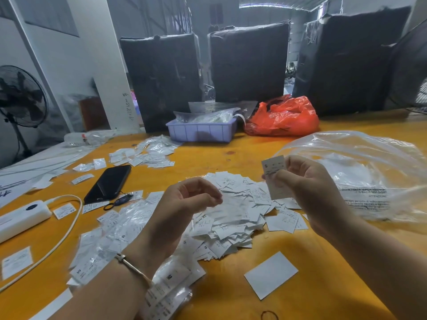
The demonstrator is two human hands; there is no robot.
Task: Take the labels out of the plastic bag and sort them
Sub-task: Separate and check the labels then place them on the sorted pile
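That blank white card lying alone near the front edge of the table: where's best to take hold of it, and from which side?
Take the white card by its near-right corner, coming from the right with the right hand. It lies flat on the table, apart from the label pile, so lift an edge with the fingertips first, then pinch.

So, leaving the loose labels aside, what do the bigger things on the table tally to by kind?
Black wrapped bales: 3
Phone: 1
Power bank: 1
Purple tray: 1
Red bag: 1
Large clear bag: 1
Total: 8
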